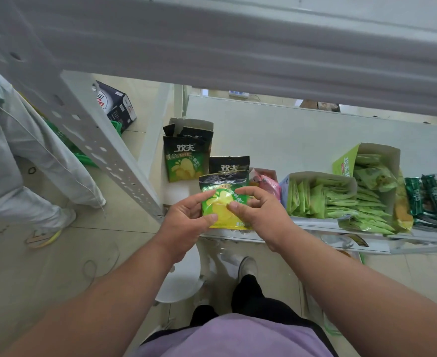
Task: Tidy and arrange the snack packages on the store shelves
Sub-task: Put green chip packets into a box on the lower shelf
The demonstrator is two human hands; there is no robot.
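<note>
Black-green-yellow chip packet [222,194], pale green sachets [323,199] — white shelf [289,140]

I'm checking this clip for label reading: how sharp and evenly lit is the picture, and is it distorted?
Head view: even, soft light, no hard shadows; the bag held in both hands is sharp, with mild glare on its foil; the upper shelf is close and blurred; wide-angle bending curves the post and the shelf edges.

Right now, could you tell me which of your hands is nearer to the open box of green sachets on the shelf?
Right. The right hand grips the chip bag just left of the open box; the left hand holds the bag's far side, farther from the box.
</note>
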